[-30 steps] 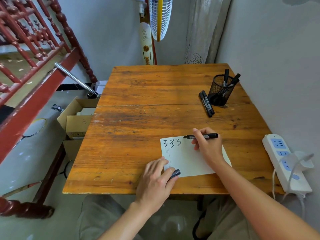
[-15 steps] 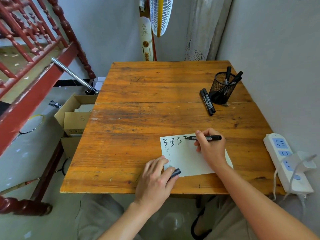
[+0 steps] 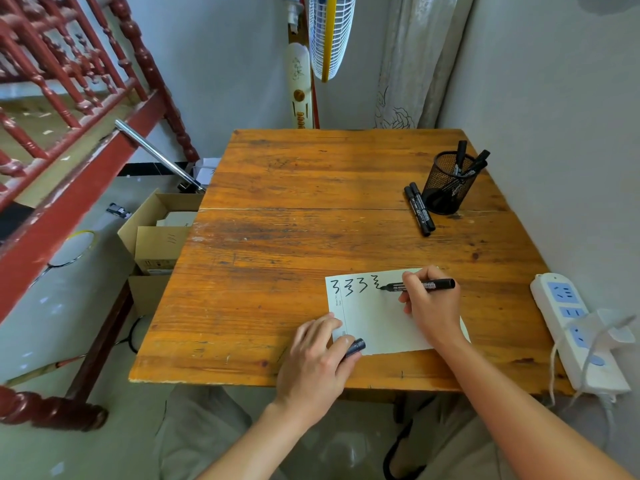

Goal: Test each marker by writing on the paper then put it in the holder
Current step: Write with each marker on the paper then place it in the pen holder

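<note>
A white paper (image 3: 377, 320) lies near the front of the wooden table (image 3: 311, 244), with three "3" marks and a fresh squiggle along its top. My right hand (image 3: 431, 306) grips a black marker (image 3: 420, 285), its tip touching the paper at the squiggle. My left hand (image 3: 317, 362) presses the paper's lower left corner and holds the marker's cap (image 3: 356, 346). A black mesh holder (image 3: 448, 183) at the back right contains several markers. Two loose markers (image 3: 419, 209) lie side by side just left of the holder.
A white power strip (image 3: 575, 327) with a plugged-in adapter and cords lies along the table's right edge by the wall. Cardboard boxes (image 3: 159, 237) sit on the floor to the left. A red wooden railing (image 3: 69, 133) stands farther left, a fan (image 3: 327, 32) behind the table.
My right hand has brought the marker tip down onto the paper and drawn a new squiggle right of the three earlier marks. My left hand has stayed put.
</note>
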A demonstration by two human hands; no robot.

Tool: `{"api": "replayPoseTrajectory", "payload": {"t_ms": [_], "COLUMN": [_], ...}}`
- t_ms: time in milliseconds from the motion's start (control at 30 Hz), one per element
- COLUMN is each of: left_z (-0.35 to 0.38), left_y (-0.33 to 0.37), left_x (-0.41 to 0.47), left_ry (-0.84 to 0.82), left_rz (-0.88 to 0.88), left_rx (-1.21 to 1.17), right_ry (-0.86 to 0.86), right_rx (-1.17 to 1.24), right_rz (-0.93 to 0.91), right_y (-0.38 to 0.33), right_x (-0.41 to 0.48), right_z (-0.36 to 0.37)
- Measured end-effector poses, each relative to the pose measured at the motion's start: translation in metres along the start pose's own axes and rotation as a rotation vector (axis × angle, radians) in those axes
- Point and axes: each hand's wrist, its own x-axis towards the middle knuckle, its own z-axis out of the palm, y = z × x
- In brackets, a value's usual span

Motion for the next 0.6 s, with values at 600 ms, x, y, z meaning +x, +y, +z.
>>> {"api": "replayPoseTrajectory", "payload": {"t_ms": [600], "left_z": [-0.014], "left_y": [0.006], "left_x": [-0.004], "left_ry": [0.106], "left_rz": [-0.043], "left_rx": [-0.255], "right_ry": [0.027], "right_rx": [0.413], "right_rz": [0.435], "right_y": [-0.035], "right_x": [-0.03], "right_z": [-0.032]}}
